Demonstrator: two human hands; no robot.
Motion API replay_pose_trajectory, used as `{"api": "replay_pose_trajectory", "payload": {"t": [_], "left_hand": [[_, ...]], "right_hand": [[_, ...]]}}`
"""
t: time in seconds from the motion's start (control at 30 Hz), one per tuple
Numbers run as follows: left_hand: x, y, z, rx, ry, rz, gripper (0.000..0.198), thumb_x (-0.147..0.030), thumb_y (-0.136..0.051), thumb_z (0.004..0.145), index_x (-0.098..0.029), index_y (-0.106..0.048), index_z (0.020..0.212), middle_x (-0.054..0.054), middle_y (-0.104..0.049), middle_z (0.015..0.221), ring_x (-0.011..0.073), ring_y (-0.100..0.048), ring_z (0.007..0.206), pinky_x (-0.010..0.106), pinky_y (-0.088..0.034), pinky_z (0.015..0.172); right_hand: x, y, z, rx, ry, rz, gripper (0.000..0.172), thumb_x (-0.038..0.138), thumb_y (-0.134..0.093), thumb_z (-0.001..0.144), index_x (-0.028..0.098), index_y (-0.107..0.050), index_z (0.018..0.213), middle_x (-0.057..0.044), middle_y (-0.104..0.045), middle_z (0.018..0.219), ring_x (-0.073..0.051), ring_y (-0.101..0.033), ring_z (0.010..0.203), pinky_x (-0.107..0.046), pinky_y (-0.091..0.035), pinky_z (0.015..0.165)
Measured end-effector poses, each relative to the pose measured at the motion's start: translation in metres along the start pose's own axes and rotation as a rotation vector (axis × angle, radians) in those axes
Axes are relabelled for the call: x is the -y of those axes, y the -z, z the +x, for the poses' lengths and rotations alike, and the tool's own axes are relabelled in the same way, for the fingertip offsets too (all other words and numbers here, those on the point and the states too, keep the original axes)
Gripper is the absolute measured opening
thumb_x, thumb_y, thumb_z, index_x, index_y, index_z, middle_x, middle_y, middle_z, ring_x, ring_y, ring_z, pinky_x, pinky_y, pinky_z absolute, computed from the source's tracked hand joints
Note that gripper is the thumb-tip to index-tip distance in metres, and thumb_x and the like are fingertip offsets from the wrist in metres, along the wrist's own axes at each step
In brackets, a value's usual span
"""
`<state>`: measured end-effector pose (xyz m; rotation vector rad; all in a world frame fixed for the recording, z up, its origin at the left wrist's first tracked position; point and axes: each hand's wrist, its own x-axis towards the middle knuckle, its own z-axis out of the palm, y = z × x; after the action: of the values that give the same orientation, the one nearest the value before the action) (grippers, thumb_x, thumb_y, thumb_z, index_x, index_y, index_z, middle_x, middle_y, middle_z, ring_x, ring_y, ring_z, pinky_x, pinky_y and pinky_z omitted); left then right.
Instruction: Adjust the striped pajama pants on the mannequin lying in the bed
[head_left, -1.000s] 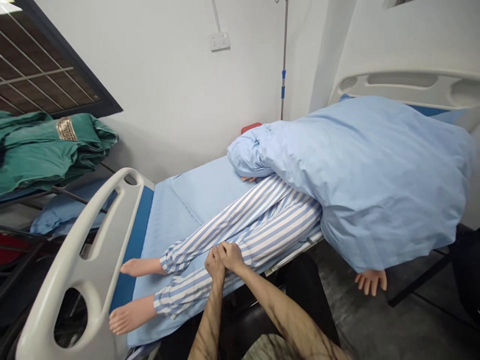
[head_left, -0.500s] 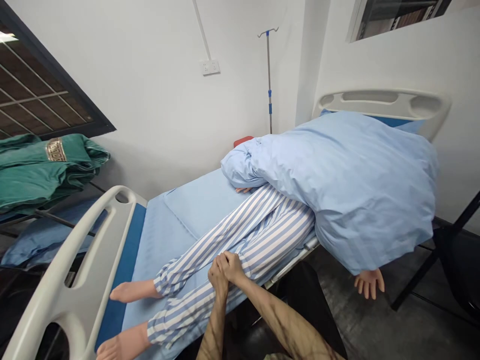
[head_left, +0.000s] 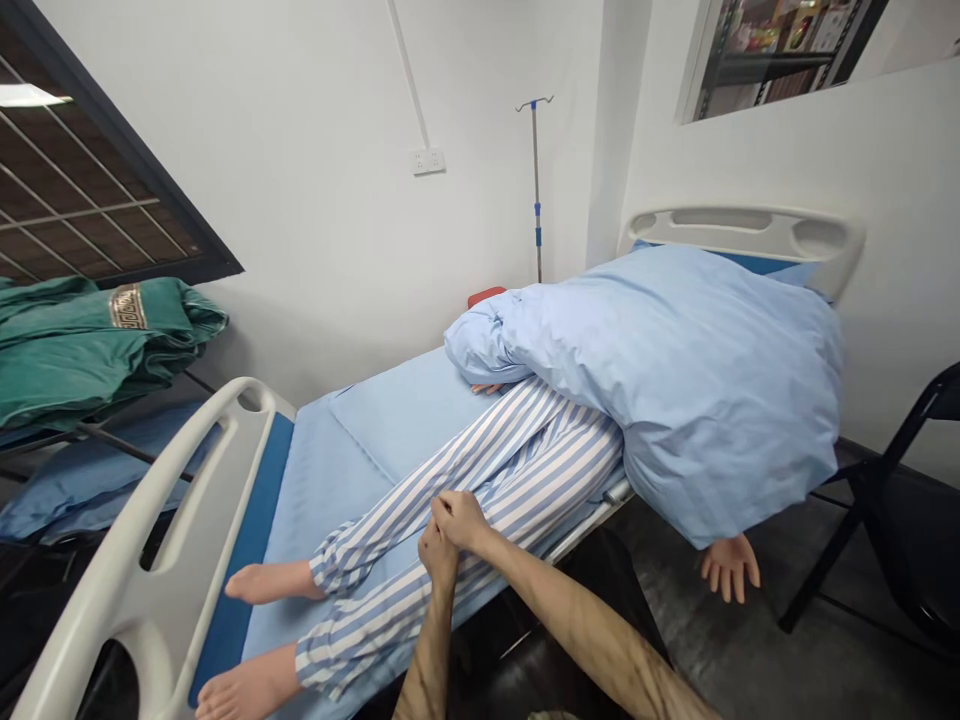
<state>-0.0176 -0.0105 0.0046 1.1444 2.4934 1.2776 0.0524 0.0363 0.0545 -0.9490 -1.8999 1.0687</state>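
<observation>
My left hand (head_left: 439, 552) is closed, and my right hand (head_left: 459, 520) is closed just above and against it. Both are over the near leg of a patient manikin in blue-and-white striped trousers (head_left: 555, 465); anything inside my fingers is hidden. The manikin lies on a hospital bed with a light blue sheet (head_left: 352, 430), its bare feet (head_left: 251, 685) toward the footboard (head_left: 176, 530). A bunched light blue quilt (head_left: 675, 370) covers its upper body and head. One manikin hand (head_left: 731, 568) sticks out below the quilt at the bed's near side.
Behind the bed an IV pole (head_left: 537, 180) stands by the wall near a red object (head_left: 486, 297). The headboard (head_left: 742, 228) is at the far right. A black folding chair (head_left: 892, 500) stands right. Folded green cloth (head_left: 127, 340) lies on a rack at left.
The view has tilted up slightly and shifted. My right hand has slid a little higher over the left, and its fingers sit differently. Manikin and quilt look unmoved.
</observation>
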Motion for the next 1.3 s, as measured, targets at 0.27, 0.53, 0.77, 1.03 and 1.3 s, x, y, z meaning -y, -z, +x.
{"api": "replay_pose_trajectory", "payload": {"t": [0.27,0.53,0.77,1.03,1.3], "left_hand": [[0.006,-0.008,-0.002,0.009,0.094,-0.006,0.034,-0.032,-0.032,0.091,-0.019,-0.058,0.072,0.011,-0.062,0.069,0.0205,-0.056,0.066,0.031,-0.035,0.064],[0.0,-0.005,0.003,0.034,0.153,-0.118,0.039,-0.034,-0.035,0.088,-0.019,-0.049,0.055,0.002,-0.052,0.054,0.0139,-0.047,0.055,0.026,-0.034,0.061],[-0.035,0.001,0.017,0.0,0.182,-0.516,0.042,-0.038,-0.027,0.091,-0.025,-0.032,0.052,-0.005,-0.035,0.045,0.0114,-0.037,0.045,0.023,-0.037,0.052],[-0.034,-0.019,0.0,0.045,0.061,-0.018,0.035,-0.014,-0.03,0.085,-0.026,-0.039,0.053,-0.003,-0.039,0.048,0.0151,-0.043,0.052,0.021,-0.032,0.05],[-0.018,-0.027,0.001,0.077,-0.002,0.018,0.031,-0.021,-0.036,0.09,-0.018,-0.056,0.066,0.005,-0.059,0.064,0.0141,-0.052,0.06,0.025,-0.03,0.061]], "right_hand": [[-0.046,-0.014,-0.008,-0.046,-0.149,-0.115,0.032,0.02,-0.052,0.083,0.018,-0.046,0.052,0.003,-0.044,0.049,-0.01,-0.038,0.051,-0.027,-0.021,0.054],[-0.047,-0.015,-0.007,-0.067,-0.152,-0.112,0.031,0.02,-0.051,0.082,0.017,-0.046,0.052,0.004,-0.04,0.048,-0.009,-0.034,0.051,-0.026,-0.02,0.054],[-0.051,-0.014,-0.005,-0.102,-0.176,0.033,0.032,0.02,-0.05,0.081,0.018,-0.042,0.049,0.004,-0.039,0.047,-0.009,-0.036,0.05,-0.025,-0.022,0.053],[-0.066,-0.016,-0.001,-0.131,-0.165,0.154,0.037,0.032,-0.043,0.087,0.019,-0.036,0.054,0.003,-0.041,0.05,-0.011,-0.039,0.053,-0.025,-0.025,0.053],[-0.053,0.0,0.013,-0.048,-0.155,0.153,0.037,0.028,-0.042,0.086,0.02,-0.032,0.051,0.005,-0.034,0.048,-0.009,-0.034,0.053,-0.025,-0.025,0.053]]}}
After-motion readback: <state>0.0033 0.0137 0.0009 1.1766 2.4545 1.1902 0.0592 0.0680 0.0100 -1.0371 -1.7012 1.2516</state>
